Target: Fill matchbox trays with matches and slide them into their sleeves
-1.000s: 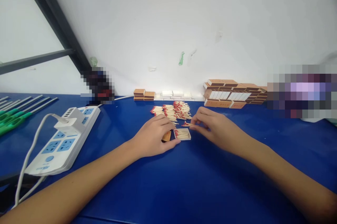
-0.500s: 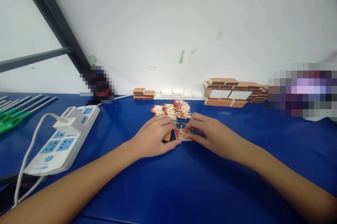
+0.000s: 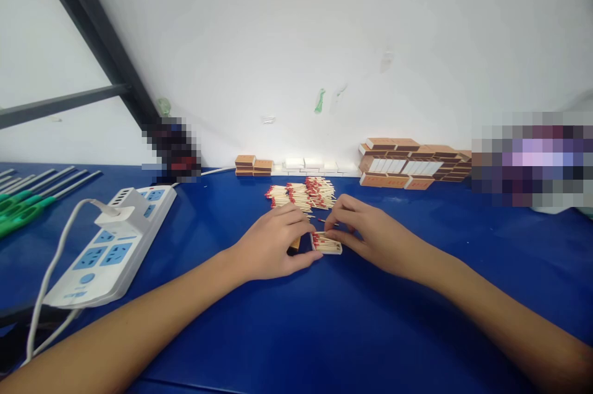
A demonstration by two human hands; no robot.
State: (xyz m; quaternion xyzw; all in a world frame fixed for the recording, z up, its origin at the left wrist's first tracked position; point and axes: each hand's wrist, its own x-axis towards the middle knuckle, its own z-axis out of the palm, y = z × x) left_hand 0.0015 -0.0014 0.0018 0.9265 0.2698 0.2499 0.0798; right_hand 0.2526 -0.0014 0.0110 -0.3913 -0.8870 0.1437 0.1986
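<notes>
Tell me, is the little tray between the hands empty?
No, the matchbox tray between the left hand and the right hand holds a row of red-tipped matches.

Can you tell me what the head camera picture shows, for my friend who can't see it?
Two bare hands meet over a small open tray full of red-tipped matches on a blue table; the left hand and right hand both touch it. Behind lie a pile of loose matches and stacked matchboxes along the wall.

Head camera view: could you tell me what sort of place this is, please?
Probably a matchbox packing bench: a heap of loose red-tipped wooden matches, stacked brown cardboard matchboxes along the wall, and a blue worktable.
</notes>
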